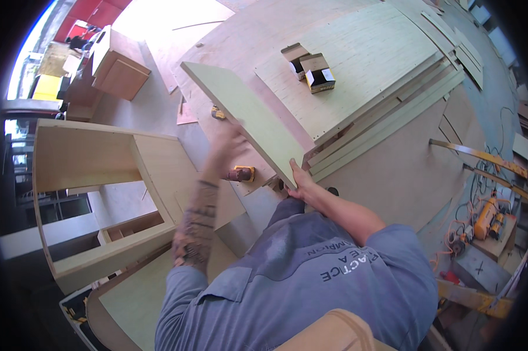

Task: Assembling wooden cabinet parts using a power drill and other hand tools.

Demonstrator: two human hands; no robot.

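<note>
A long, pale wooden board (pixel 246 111) is tilted up in front of me, its near end close to my body. My right hand (pixel 299 178) is closed around the near right corner, thumb on the face. Beside the board's left edge is my left hand (pixel 229 143), blurred by motion, its fingers apart and nothing visible in them. Whether it touches the edge I cannot tell. Below that hand, a yellow and dark cordless power tool (pixel 240 174) lies on the work surface. A second yellow power tool (pixel 218 112) is partly hidden behind the board.
Two open small cardboard boxes (pixel 320 75) stand on a large plywood sheet (pixel 357 52) at the right, above stacked strips. An open wooden cabinet frame (pixel 88 146) stands at my left. Another wooden cabinet (pixel 121 73) is farther back. An orange tool (pixel 487 217) with hoses sits at far right.
</note>
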